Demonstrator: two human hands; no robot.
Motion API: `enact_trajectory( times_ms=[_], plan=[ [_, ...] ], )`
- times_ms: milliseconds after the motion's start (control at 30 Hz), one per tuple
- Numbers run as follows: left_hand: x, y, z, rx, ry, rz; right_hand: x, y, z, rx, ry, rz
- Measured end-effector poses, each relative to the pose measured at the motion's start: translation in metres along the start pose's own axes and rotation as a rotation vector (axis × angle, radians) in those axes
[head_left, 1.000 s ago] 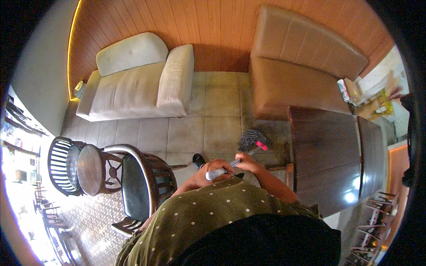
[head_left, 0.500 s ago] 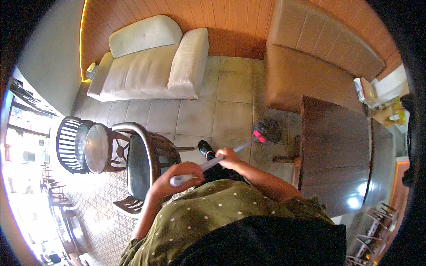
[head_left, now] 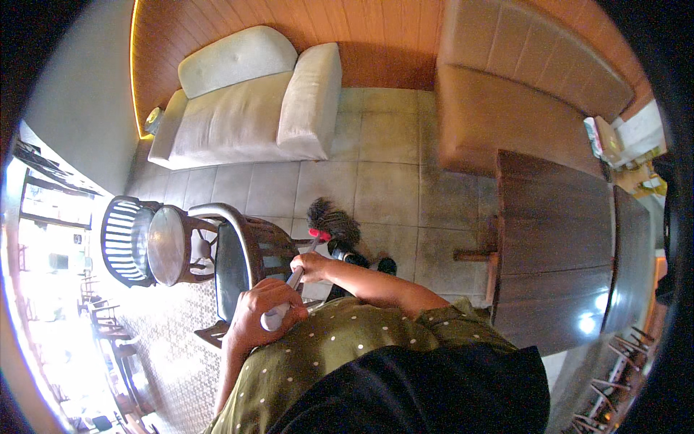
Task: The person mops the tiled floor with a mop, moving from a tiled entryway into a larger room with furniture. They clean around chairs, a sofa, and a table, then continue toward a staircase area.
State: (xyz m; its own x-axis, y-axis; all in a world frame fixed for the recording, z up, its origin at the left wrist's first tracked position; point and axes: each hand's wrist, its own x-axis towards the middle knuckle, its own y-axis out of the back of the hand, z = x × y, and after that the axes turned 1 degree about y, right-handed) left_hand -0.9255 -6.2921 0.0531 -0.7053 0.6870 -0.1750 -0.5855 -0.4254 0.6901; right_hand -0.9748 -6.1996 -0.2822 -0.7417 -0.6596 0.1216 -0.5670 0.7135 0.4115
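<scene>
A broom (head_left: 333,222) with dark bristles, a red collar and a pale handle slants across my front. My left hand (head_left: 264,304) is wrapped around the thick white end of the handle, close to my body. Farther down the shaft, my right hand (head_left: 311,266) is closed around it. The bristles are at the grey tiled floor (head_left: 394,173), just beyond my dark shoes (head_left: 347,253) and near the wooden armchair (head_left: 253,246) on my left.
A beige sofa (head_left: 231,126) stands against the wood-panelled wall at the far left. To the far right is a brown bench (head_left: 506,116), with a dark wooden table (head_left: 553,246) in front. A small round table (head_left: 168,244) and a slatted chair (head_left: 124,239) are at left.
The broom head has swung from the right to the left, over to beside the armchair. Both hands have shifted left with the handle, still gripping it.
</scene>
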Motion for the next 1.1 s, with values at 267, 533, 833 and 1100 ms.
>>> enact_trajectory(
  times_ms=[267,533,833,1100],
  plan=[
    [0.008,-0.002,-0.015,-0.270,-0.162,0.157,-0.023,0.051,-0.014,-0.006,-0.154,-0.165],
    [0.057,-0.027,-0.037,-0.595,-0.236,0.003,-0.127,0.095,0.000,-0.062,-0.399,0.114],
    [0.089,-0.063,-0.003,-0.641,-0.423,-0.228,-0.206,0.136,-0.014,0.104,-0.529,0.060],
    [0.014,-0.015,-0.013,-0.761,-0.231,0.088,-0.165,0.186,-0.059,0.023,-0.427,-0.143]
  ],
)
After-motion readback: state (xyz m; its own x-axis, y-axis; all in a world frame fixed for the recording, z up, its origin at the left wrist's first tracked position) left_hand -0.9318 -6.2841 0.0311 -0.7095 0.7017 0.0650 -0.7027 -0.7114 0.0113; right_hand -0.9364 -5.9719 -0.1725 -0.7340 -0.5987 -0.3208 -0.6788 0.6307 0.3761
